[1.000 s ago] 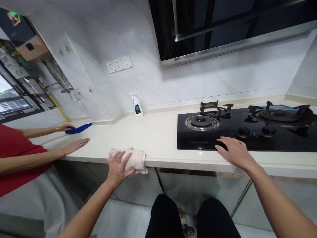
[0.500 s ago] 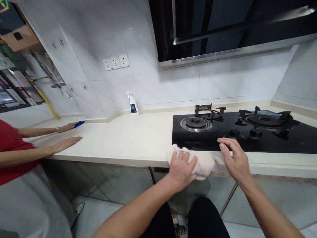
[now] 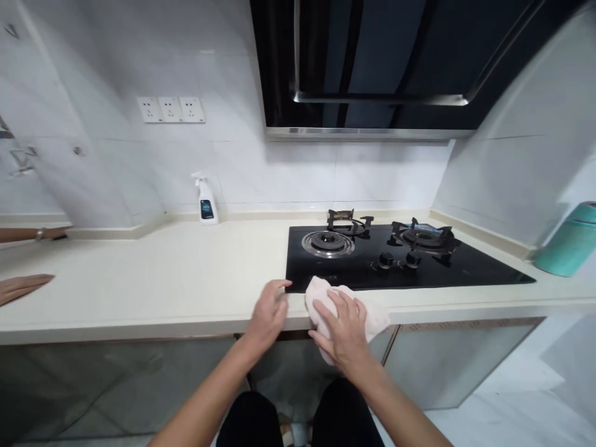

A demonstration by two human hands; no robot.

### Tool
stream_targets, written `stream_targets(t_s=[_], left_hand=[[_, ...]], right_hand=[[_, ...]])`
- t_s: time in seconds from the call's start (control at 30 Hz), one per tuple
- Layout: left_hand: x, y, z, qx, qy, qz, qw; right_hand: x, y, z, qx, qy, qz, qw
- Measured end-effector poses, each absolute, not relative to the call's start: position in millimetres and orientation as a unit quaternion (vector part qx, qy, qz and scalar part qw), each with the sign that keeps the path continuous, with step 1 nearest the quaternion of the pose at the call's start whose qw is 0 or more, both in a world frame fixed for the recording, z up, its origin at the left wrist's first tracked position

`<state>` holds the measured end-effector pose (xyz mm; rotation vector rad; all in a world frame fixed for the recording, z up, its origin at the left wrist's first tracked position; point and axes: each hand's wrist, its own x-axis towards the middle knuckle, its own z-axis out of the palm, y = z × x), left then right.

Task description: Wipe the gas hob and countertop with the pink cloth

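Note:
My right hand [image 3: 345, 332] presses a pale pink cloth [image 3: 321, 301] against the counter's front edge, just before the cooktop, fingers spread over it. Part of the cloth hangs below the edge. My left hand [image 3: 270, 313] is left of the cloth, near the front left corner of the black gas cooktop [image 3: 354, 273]. Its fingers are loosely bent and apart, with nothing in them. One pan support [image 3: 349, 223] sits off its burner, behind the bare left burner [image 3: 328, 242]. The right burner [image 3: 424, 238] has its support around it.
A white spray bottle [image 3: 206, 202] stands by the back wall on the pale counter [image 3: 153, 273]. At the left edge, another person's hand [image 3: 25, 287] rests on the counter. A teal container [image 3: 568, 242] stands at right. The range hood [image 3: 372, 118] overhangs the cooktop.
The cloth has passed from my left hand to my right. My left hand has moved left, off the cloth. The view has turned right, bringing in the teal container.

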<state>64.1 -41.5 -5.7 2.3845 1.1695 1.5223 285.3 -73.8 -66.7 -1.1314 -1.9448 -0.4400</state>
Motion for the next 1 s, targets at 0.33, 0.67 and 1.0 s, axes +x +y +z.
stream_targets(t_s=[0.33, 0.67, 1.0], left_hand=[[66.7, -10.7, 4.7, 0.789, 0.485, 0.376, -0.037], [69.1, -13.9, 11.9, 0.788, 0.527, 0.318, 0.035], [71.5, -14.8, 7.3, 0.782, 0.51, 0.356, 0.04]], right_hand=[[357.9, -68.1, -66.2, -0.4, -0.788, -0.191, 0.428], [672.5, -64.5, -53.3, -0.749, -0.488, -0.096, 0.438], [629.4, -16.9, 4.6, -0.821, -0.461, -0.089, 0.326]])
